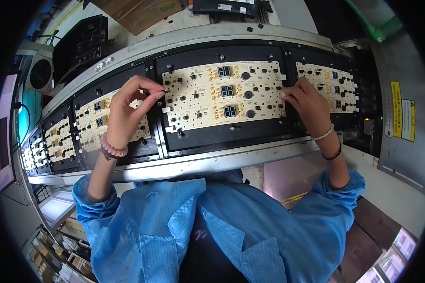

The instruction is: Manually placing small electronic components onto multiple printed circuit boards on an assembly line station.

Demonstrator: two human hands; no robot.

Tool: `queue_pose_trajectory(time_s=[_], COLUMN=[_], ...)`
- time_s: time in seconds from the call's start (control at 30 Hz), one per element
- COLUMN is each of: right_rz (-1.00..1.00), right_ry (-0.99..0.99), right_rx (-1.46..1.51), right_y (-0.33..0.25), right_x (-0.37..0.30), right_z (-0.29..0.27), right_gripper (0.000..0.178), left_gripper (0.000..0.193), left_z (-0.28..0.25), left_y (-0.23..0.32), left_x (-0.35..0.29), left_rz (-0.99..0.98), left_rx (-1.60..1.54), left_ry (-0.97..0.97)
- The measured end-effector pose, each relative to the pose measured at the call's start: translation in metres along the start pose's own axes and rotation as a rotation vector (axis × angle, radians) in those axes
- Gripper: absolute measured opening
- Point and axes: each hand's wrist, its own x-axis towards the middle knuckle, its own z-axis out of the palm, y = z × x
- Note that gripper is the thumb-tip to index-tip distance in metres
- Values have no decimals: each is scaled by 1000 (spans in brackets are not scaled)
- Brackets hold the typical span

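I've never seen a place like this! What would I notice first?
First, the cream circuit board panel in its black tray at the centre. The left hand pinches something tiny at its left edge, and the right hand touches its right edge. More such boards line the curved conveyor toward the left.

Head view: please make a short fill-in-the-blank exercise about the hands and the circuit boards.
1. The left hand pinches at the ____ edge of the middle circuit board panel.
2. The right hand touches the panel's ____ edge.
3. Both sleeves are ____ in colour.
4. The panel lies in a ____ carrier tray.

Missing words: left; right; blue; black
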Motion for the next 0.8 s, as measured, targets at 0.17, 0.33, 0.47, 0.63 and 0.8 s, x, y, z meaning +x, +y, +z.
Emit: queue_pose_trajectory(time_s=[0.17, 0.33, 0.47, 0.63, 0.8], right_rz=[20, -9, -24, -22, -28], right_ry=[-2, -38, -39, -51, -68], right_rx=[-19, -76, -84, -85, -75], right_y=[-14, -26, -33, -39, -34], right_x=[3, 4, 6, 5, 8], right_z=[-7, -8, -6, -3, -7], right_gripper=[17, 19, 19, 18, 18], left_gripper=[13, 14, 12, 12, 12], left_z=[-3, 5, 17, 27, 31], left_y=[-2, -8, -10, -23, -20], left_x=[4, 15, 27, 42, 46], left_rz=[-5, 153, 173, 342, 353], left_rx=[56, 230, 248, 459, 429], left_ry=[-38, 9, 5, -4, -4])
